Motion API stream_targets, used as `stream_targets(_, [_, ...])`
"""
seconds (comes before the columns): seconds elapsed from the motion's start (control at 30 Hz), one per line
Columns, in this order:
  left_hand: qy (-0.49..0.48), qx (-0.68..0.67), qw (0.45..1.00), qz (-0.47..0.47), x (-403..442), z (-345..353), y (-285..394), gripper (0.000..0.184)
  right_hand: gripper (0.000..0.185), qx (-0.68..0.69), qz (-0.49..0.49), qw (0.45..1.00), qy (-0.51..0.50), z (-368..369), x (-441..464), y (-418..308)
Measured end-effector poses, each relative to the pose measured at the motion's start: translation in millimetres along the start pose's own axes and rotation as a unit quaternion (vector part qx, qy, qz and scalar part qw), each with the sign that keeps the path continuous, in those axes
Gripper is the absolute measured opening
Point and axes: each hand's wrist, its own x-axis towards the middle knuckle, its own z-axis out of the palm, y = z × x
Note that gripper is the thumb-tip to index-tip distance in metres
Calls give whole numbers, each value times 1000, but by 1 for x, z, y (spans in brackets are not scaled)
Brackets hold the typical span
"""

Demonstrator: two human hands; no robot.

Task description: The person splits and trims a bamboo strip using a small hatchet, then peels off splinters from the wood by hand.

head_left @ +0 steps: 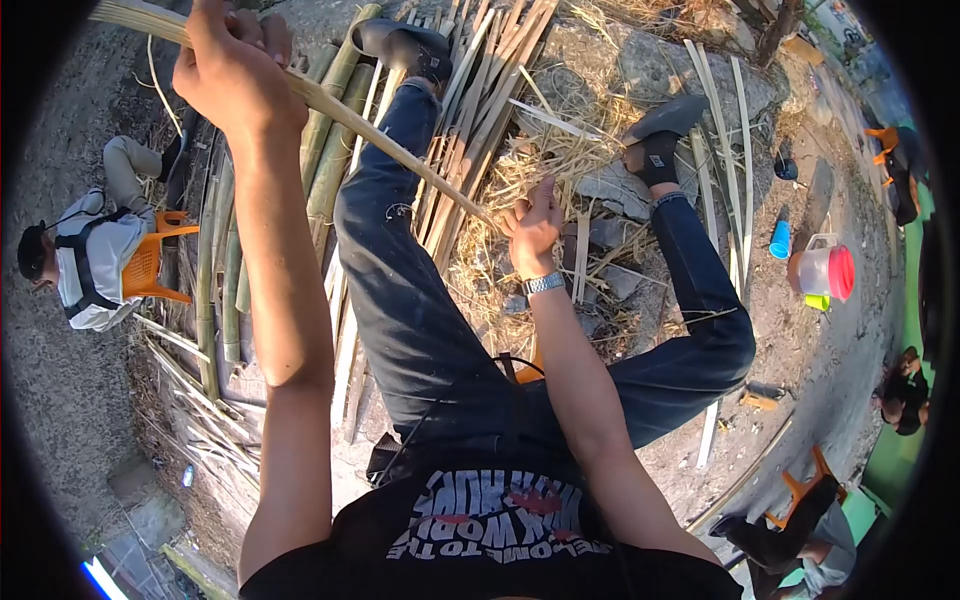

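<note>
A long, pale bamboo strip (390,147) slants across the upper left, from beyond the top edge down to the middle. My left hand (243,75) is wrapped round its upper part, arm stretched forward. At the strip's lower end, my right hand (535,228), with a metal watch at the wrist, has curled fingers closed on it. Whether those fingers also hold a small tool is hidden. Thin shavings (560,160) lie just past the right hand, between my feet.
Split bamboo strips (490,130) lie by my left foot, with green bamboo poles (335,165) further left. A seated person (90,255) is at the left. On the right stand a blue cup (780,240) and a pink-lidded container (828,272). Other people sit at the right edge.
</note>
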Motion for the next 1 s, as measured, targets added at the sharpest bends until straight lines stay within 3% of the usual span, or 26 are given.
stream_targets(0.03, [16,15,1000,1,3,-4,-1,33,50,-45,-16,999,12,-25,4,7])
stream_targets(0.1, [26,21,999,4,10,-13,-4,33,47,8,-4,1000,15,-115,29,40])
stream_targets(0.13, [34,19,999,6,14,-20,-7,32,45,-165,-74,982,60,-157,31,44])
stream_targets(0.17, [44,19,999,5,16,-27,-9,32,45,-333,-139,927,103,-197,28,43])
stream_targets(0.23, [54,36,998,2,18,-34,-11,30,45,-613,23,768,182,-267,25,24])
stream_targets(0.27, [62,39,997,-2,20,-37,-12,29,45,-616,27,766,180,-251,11,12])
stream_targets(0.3, [69,39,997,-6,22,-37,-13,29,51,-794,91,589,119,-204,-12,-18])
stream_targets(0.33, [77,45,996,2,21,-35,-14,29,61,-915,149,371,49,-164,-29,-37])
stream_targets(0.4, [75,47,996,3,16,-26,-12,30,63,-919,-51,390,22,-132,-38,-32])
stream_targets(0.47, [62,42,997,15,12,-17,-9,32,63,-678,-79,721,-121,-86,-35,-29])
stream_targets(0.5, [63,43,997,14,11,-15,-11,32,61,-631,-185,742,-129,-58,-42,-21])
stream_targets(0.53, [64,27,997,22,11,-13,-13,35,59,-575,-290,753,-134,-33,-48,-14])
stream_targets(0.57, [65,11,997,32,10,-10,-14,38,59,-575,-291,753,-134,-14,-47,-14])
stream_targets(0.6, [71,55,991,98,-9,16,-2,38,53,-569,-323,741,-150,3,-42,-15])
stream_targets(0.67, [54,29,995,75,-5,8,-6,38,33,-568,-382,713,-154,22,-37,-13])
stream_targets(0.83, [53,36,997,53,-25,32,16,36,11,-572,-414,671,-228,16,-20,-34])
stream_targets(0.87, [-78,-110,991,26,4,-9,-15,37,8,-579,-393,674,-234,17,-23,-46])
stream_targets(0.93, [-297,-357,875,-137,60,-90,-74,37,8,-556,-383,697,-241,22,-27,-58])
stream_targets(0.97, [-294,-358,875,-139,40,-66,-56,37,8,-559,-380,697,-240,18,-28,-59])
stream_targets(1.0, [-156,-185,970,-36,5,-16,-18,37,7,-561,-350,713,-234,12,-27,-60])
